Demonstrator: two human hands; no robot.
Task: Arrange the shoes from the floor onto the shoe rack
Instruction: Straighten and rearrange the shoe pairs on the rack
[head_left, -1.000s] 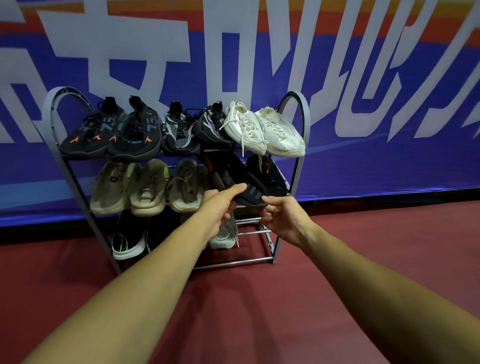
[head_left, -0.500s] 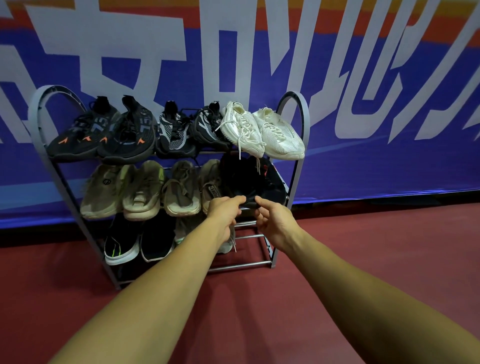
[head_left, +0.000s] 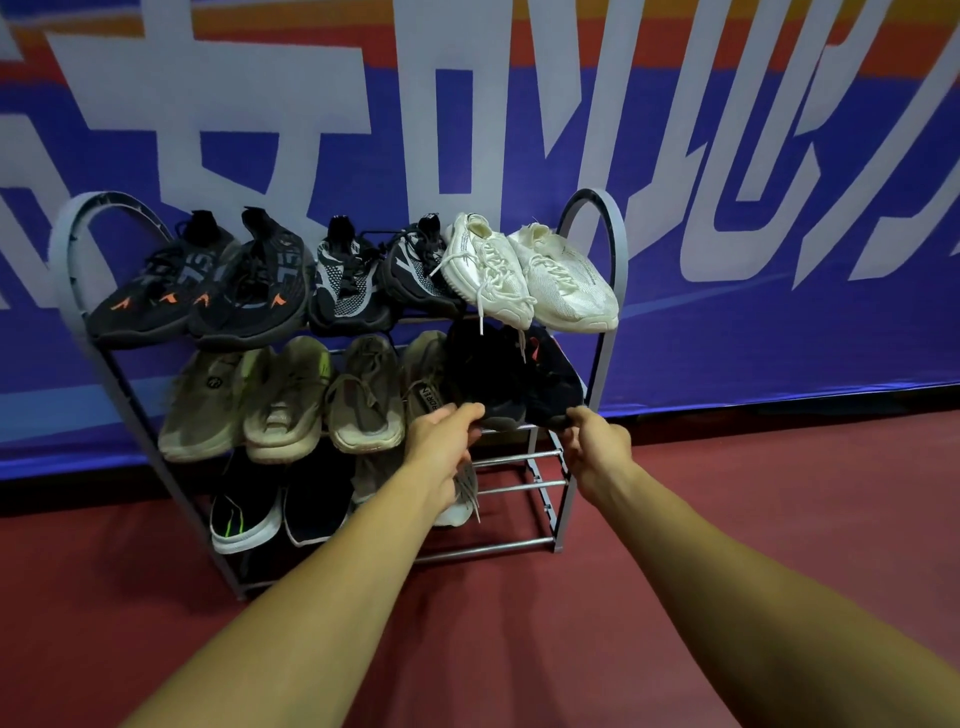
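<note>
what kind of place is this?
Probably an indoor sports hall or event venue: a dark red smooth floor, a large blue printed banner with white lettering along the wall, and a grey metal three-tier shoe rack loaded with sneakers.

black shoes (head_left: 511, 374), middle tier, shoe rack (head_left: 597, 358)

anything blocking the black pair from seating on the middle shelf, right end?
Nothing visible. The black sneaker pair sits in the slot between the tan knit sneaker and the grey metal rack's right post; left hand and right hand grip the toes.
</note>
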